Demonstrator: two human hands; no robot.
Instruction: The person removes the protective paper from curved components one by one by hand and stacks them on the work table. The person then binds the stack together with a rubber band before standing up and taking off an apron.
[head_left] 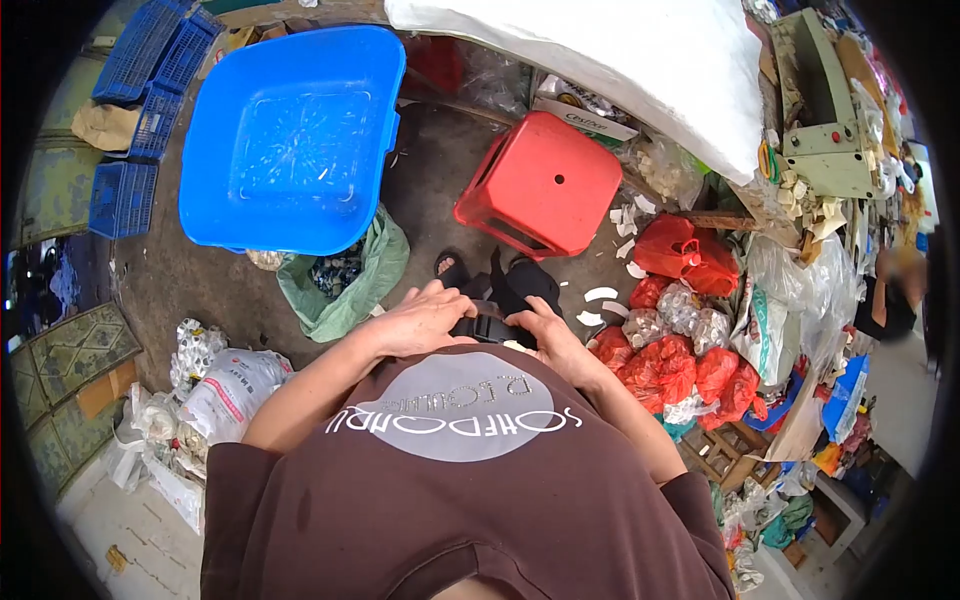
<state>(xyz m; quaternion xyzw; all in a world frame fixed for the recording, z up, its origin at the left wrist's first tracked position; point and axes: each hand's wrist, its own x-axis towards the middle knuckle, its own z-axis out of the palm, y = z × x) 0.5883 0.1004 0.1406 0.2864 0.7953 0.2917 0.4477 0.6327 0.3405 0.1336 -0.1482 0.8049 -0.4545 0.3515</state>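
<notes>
At my waist is a black waist strap with what looks like a buckle at the middle. My left hand grips its left side, the fingers curled over the edge near the buckle. On the other side my right hand holds the strap, its fingertips bent against it and partly hidden. The hem of my brown shirt lies just below both hands. A green woven sack with dark bits inside stands open on the floor, beyond my left hand.
A large blue tub stands ahead left, near a red plastic stool. Red plastic bags are heaped at right, with white scraps on the floor. White bags lie left. Another person is at far right.
</notes>
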